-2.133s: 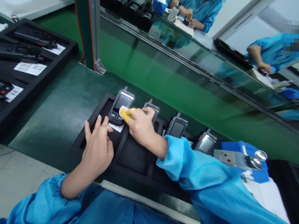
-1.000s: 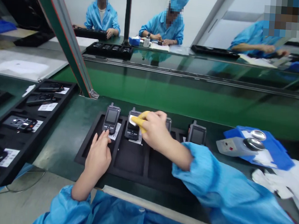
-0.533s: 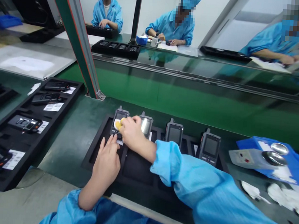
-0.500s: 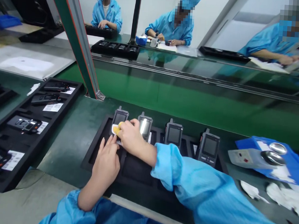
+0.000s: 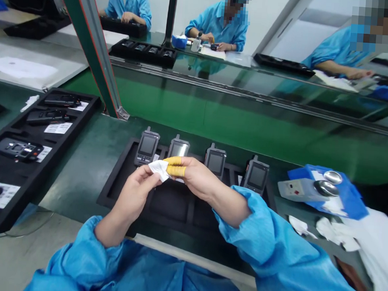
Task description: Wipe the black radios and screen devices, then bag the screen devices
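Between my two hands is a small white wipe (image 5: 159, 169), held above the black foam tray (image 5: 172, 212). The thumb and fingers of my left hand (image 5: 134, 192) pinch its lower left side. My right hand (image 5: 196, 176), with yellow covers on two fingers, grips the wipe's right edge. Behind them several handheld radios stand propped in the tray: the leftmost radio (image 5: 148, 146), a second radio (image 5: 179, 148) partly hidden by my right hand, a third radio (image 5: 216, 161) and the rightmost radio (image 5: 256, 175).
At left, a long black tray (image 5: 52, 153) holds more radios and white labels. On the right lie a blue bin (image 5: 352, 203), a clear bottle (image 5: 297, 189) with a metal top, and crumpled wipes (image 5: 336, 233). A green post (image 5: 88, 45) rises at left; co-workers sit beyond the partition (image 5: 216, 107).
My hands have drawn back from the leftmost radio toward me, bringing the wipe along. My left hand now grasps the wipe too. The view has shifted slightly.
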Tool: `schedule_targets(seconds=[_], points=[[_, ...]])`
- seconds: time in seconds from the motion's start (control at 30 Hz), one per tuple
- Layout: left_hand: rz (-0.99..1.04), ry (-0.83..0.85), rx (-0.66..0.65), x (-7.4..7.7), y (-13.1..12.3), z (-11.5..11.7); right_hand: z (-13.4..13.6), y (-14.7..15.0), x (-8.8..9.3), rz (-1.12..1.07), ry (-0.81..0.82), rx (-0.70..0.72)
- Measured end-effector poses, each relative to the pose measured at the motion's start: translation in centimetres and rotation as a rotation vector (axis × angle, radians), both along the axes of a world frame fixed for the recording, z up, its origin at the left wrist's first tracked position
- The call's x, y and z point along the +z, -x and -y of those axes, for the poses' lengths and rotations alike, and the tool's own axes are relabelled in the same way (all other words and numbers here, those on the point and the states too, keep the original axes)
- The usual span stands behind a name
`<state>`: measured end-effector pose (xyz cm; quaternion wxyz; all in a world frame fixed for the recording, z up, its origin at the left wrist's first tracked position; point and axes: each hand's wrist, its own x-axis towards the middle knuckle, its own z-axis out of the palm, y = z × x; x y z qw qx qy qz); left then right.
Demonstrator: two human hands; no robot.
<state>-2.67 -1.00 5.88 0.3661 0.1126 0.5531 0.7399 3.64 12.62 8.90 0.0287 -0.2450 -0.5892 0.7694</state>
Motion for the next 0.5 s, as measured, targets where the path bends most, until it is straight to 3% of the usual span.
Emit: schedule_targets(seconds=[0.13,0.33,0.4,0.5], points=[[0.062,-0.006,0.096,-0.4,-0.4,-0.6,0.2,-0.8,0.0,-0.108,-0.574,-0.028],[0.133,0.016,0.114,-0.5,-0.4,-0.2,2.2,-2.4,-1.2,-0.234,-1.479,0.187],[0.164,0.020,0.085,-0.3,-0.3,0.4,2.6,-2.6,-1.8,-0.290,-1.683,0.177],[0.180,0.009,0.007,-0.3,0.1,1.7,2.1,-1.6,-2.1,-0.357,-1.778,0.175]])
